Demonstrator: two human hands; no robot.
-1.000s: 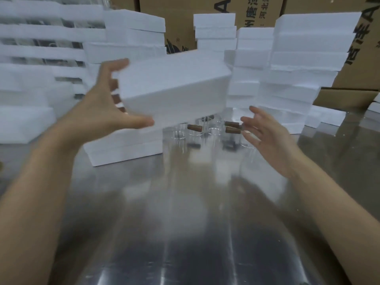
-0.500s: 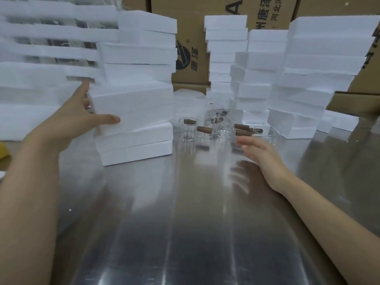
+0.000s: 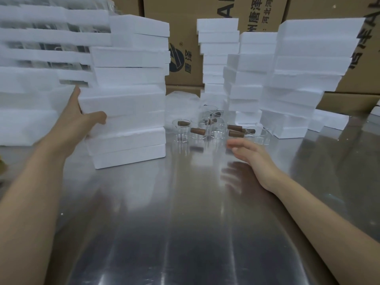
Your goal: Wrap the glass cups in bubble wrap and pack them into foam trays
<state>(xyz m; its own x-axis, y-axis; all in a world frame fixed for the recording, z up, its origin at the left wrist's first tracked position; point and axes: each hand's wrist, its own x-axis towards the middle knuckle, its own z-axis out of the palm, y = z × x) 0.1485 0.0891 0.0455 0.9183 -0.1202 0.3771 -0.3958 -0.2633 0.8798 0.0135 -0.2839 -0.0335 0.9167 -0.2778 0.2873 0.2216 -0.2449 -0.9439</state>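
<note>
the left hand (image 3: 82, 118) grasps a foam tray (image 3: 123, 103) on top of a stack, its contents hidden. the right hand (image 3: 253, 155) hovers relaxed, empty, near glass cups (image 3: 207, 128) on the steel table (image 3: 185, 223).

The near half of the steel desk (image 3: 185, 233) lies bare, open to a hand from the front. Farther back, a stack of foam trays (image 3: 127, 124) walls the left side, and taller foam stacks (image 3: 292, 83) wall the right. Between them a narrow gap holds a cluster of glass cups (image 3: 207, 128) with brown handles, standing close together. Cardboard boxes (image 3: 189, 38) close off the rear behind the foam.
</note>
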